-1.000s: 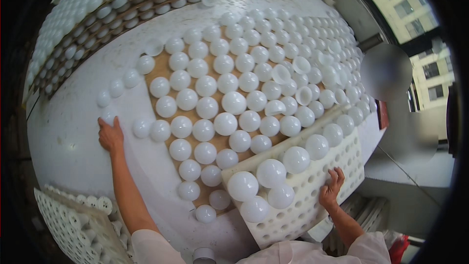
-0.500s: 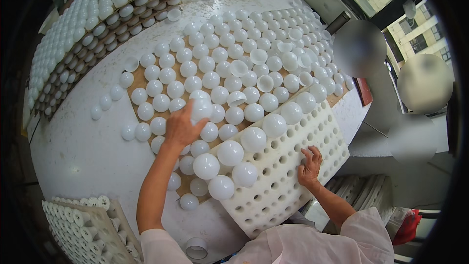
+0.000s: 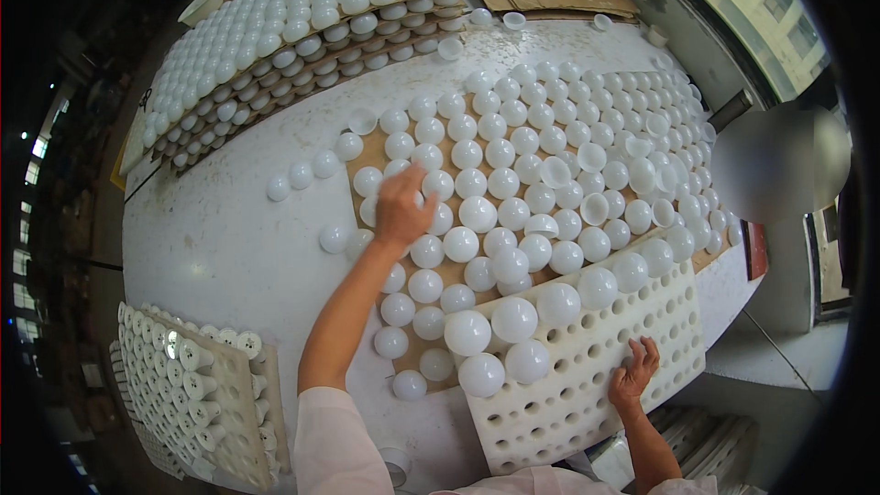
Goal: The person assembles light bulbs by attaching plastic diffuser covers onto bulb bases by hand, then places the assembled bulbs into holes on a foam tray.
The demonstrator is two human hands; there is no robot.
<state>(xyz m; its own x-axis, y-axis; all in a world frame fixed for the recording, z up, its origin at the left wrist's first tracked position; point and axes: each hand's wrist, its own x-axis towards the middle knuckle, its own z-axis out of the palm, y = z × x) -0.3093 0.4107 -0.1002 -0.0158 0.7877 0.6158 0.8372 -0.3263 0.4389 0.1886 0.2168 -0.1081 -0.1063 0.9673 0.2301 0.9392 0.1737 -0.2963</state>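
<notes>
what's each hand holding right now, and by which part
The left hand is closed over the white domes on the table; whether its grip has one cannot be told. The right hand holds nothing, lying flat on the white perforated tray.

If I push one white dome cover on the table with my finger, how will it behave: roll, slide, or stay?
The white dome covers look thin and hollow, so probably light and easy to slide. Most sit rim down on the cardboard sheet, so rolling seems unlikely. Several lie open side up; those may rock or tip.
</notes>
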